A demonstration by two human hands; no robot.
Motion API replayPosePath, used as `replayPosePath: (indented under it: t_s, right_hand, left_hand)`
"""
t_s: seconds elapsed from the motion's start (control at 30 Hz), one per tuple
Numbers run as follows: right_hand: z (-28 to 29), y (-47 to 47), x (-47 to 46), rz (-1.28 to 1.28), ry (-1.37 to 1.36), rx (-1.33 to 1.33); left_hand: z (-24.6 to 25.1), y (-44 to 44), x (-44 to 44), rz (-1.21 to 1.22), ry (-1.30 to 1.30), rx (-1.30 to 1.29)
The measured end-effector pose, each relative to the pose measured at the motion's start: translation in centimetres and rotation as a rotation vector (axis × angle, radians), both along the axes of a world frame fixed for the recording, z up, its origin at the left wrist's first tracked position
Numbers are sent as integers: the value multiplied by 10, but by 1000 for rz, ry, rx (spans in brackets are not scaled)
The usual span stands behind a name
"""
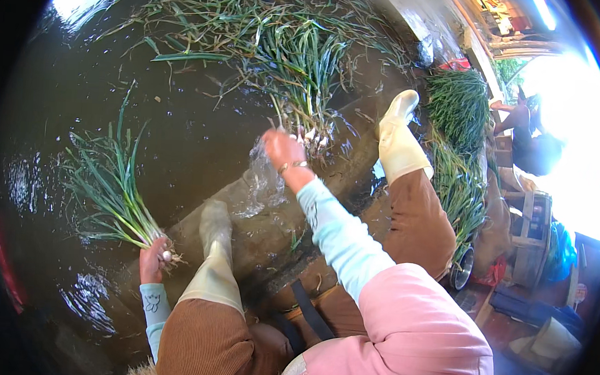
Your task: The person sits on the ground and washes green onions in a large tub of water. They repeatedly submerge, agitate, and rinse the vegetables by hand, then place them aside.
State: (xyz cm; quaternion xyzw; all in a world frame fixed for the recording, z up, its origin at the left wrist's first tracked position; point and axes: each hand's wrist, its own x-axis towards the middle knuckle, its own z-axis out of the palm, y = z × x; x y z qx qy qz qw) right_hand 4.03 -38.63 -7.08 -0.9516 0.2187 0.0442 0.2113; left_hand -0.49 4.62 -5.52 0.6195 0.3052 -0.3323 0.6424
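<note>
My left hand (152, 261) grips a bunch of green garlic or similar alliums (126, 209) around the white bulbs and roots. The long leaves fan out up and left, over brown water (180, 145). My right hand (285, 150), with a bracelet at the wrist, is blurred beside the root ends of a second bunch (305, 86). Water streams down below that hand. One stalk's root end meets its fingers, but whether they grip it cannot be told. The second bunch lies at the water's surface, pale bulbs towards me.
Loose leaves (202, 14) float at the far side. My cream rubber boots (402, 137) stand apart, the left one partly under water. Bundled greens (457, 109) are stacked on the right, near a metal bowl (461, 269) and a wooden crate (529, 240). Another person (534, 133) is beyond.
</note>
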Motion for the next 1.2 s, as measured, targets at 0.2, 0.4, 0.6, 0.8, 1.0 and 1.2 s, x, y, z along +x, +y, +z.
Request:
replayPosePath:
  t_s: [0.2, 0.4, 0.6, 0.8, 1.0, 1.2]
  right_hand:
    - [-9, -54, 69, -83, 24, -85]
    - [9, 57, 55, 90, -107, 401]
    - [10, 186, -24, -43, 227, 1324]
    - [11, 206, -42, 10, 171, 1081]
    - [3, 218, -26, 321, 58, 142]
    - [-9, 219, -16, 570, -271, -132]
  left_hand:
    - [39, -17, 10, 262, -101, -483]
    - [39, -33, 8, 319, -62, -590]
    - [23, -45, -20, 246, -112, -655]
    - [15, -44, -41, 179, 20, -453]
    - [6, -48, -51, 165, -89, -379]
    - [14, -47, -51, 234, -68, -323]
